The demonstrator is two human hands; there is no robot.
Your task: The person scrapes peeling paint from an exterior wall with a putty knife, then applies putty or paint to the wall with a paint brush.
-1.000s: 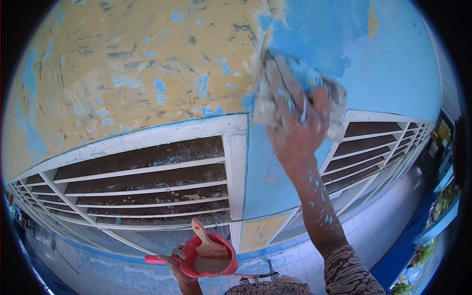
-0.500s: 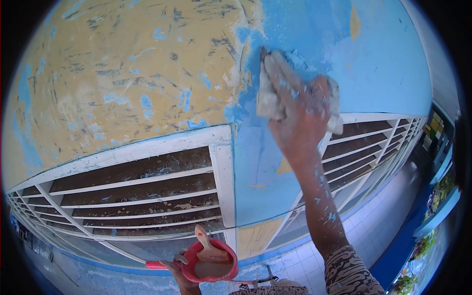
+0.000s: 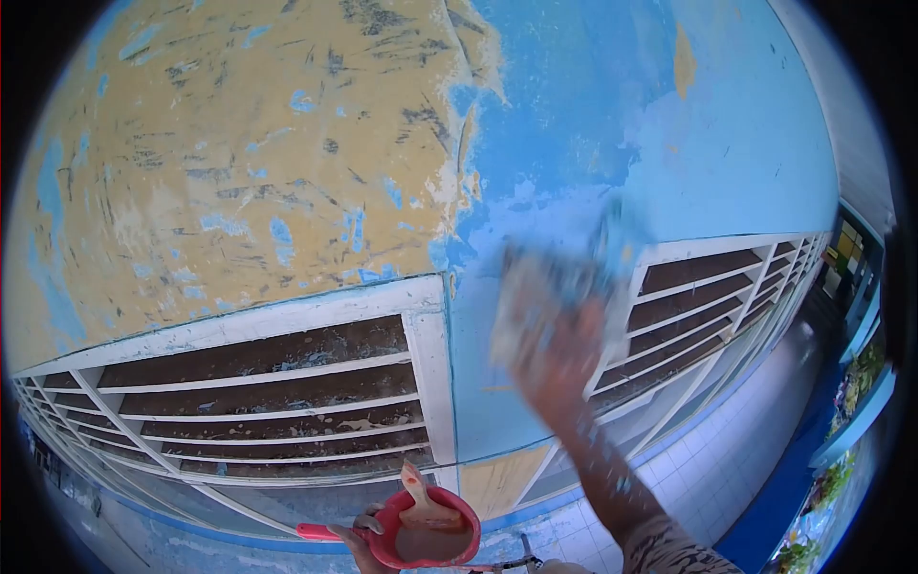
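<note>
My right hand (image 3: pixel 564 354) is closed on a pale, dirty cloth (image 3: pixel 535 297), blurred by motion, against the blue part of the wall (image 3: pixel 564 115) between two slatted windows. Blue flakes speckle the forearm. At the bottom, my left hand (image 3: pixel 361 538) is wrapped round the side of a red pot (image 3: pixel 474 547), whose handle sticks out to the left. Inside the pot are a light brown liquid and a paintbrush (image 3: pixel 418 497), its handle leaning up over the rim.
Yellowish, scraped wall (image 3: pixel 239 143) fills the upper left. White-framed slatted windows (image 3: pixel 430 373) stand on both sides of the corner. A tiled floor (image 3: pixel 712 478), a blue edge and plants (image 3: pixel 832 483) lie at the lower right.
My right hand has moved down the wall with the cloth, to about window height. My left hand and the red pot sit slightly lower and further right in view.
</note>
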